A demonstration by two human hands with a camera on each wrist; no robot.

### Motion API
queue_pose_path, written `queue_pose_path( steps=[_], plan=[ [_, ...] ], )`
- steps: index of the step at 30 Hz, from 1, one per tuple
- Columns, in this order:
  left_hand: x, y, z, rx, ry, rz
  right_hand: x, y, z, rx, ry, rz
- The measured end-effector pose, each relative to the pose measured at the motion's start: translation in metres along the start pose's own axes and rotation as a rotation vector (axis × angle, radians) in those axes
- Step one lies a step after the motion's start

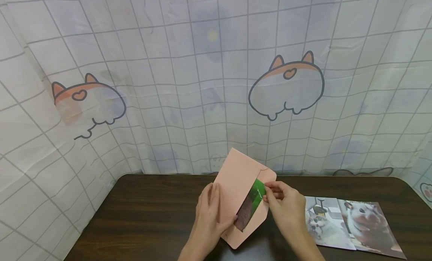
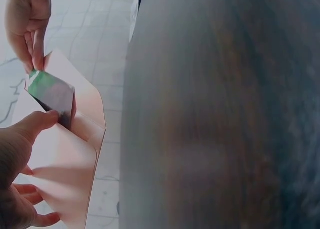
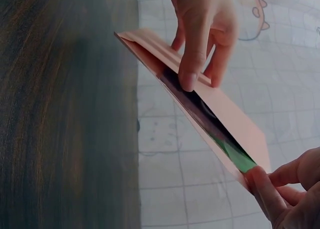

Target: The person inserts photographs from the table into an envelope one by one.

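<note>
A pink envelope (image 1: pixel 237 174) is held up, tilted, above the dark table with its flap unfolded. My left hand (image 1: pixel 211 218) grips it from the left, the thumb at the edge of the opening and the other fingers against the envelope. Out of the opening sticks part of a glossy picture card (image 1: pixel 249 205), green at one corner and dark purplish-brown below; the rest is hidden inside. My right hand (image 1: pixel 287 204) pinches the card's green corner between thumb and fingers. In the right wrist view, the card (image 3: pixel 210 120) lies between the envelope's front and its flap side.
To the right on the brown wooden table (image 1: pixel 145 216) lie a cat picture card (image 1: pixel 327 223) and a hamster picture card (image 1: pixel 369 225), side by side. Behind the table's far edge hangs a white gridded curtain (image 1: pixel 189 103) with cartoon corgi prints.
</note>
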State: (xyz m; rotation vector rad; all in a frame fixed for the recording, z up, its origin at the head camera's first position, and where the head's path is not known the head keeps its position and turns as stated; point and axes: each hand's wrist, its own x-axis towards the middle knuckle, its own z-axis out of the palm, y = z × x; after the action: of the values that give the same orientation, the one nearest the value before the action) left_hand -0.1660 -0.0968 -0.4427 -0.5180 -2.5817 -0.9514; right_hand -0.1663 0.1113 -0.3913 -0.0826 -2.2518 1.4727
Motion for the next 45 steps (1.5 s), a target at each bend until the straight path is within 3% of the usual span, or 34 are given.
queue_pose_path(
  steps=[25, 31, 45],
  plan=[
    [-0.003, 0.015, 0.001, -0.059, 0.038, 0.041, 0.0, -0.001, 0.001, 0.138, 0.02, 0.066],
    [-0.002, 0.018, 0.0, -0.066, 0.051, 0.059, -0.001, 0.001, 0.001, 0.174, 0.031, 0.047],
    [-0.004, 0.02, 0.003, -0.027, 0.074, 0.099, 0.0, -0.001, 0.001, 0.239, 0.033, 0.083]
  ],
)
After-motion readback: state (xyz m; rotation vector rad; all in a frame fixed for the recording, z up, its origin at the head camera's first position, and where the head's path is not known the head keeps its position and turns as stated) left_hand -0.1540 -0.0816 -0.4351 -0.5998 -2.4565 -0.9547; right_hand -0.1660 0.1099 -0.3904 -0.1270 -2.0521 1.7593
